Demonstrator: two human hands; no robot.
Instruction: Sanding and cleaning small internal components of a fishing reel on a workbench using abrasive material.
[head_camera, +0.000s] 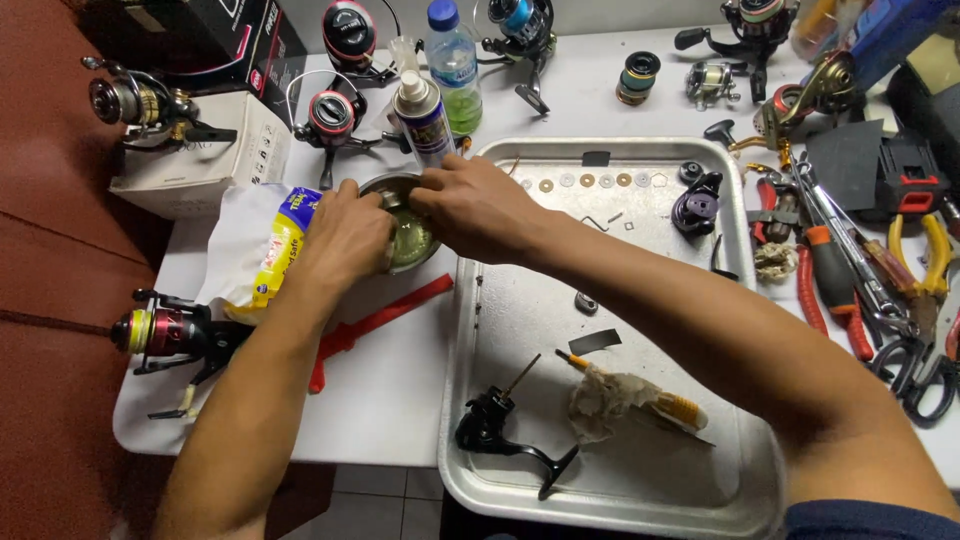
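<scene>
Small metal bowl sits just left of the steel tray, spray can behind it. Left hand cups the bowl's left rim; right hand reaches across from the tray side, fingers pinched over the bowl on something too small to tell.

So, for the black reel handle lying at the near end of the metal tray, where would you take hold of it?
Probably by the long crank arm of the black reel handle, pinched across its width from above. It lies flat on the metal tray with bare tray on both sides, while the thin shaft at its upper end gives little to grip. The soiled rag lies apart from it.
</scene>
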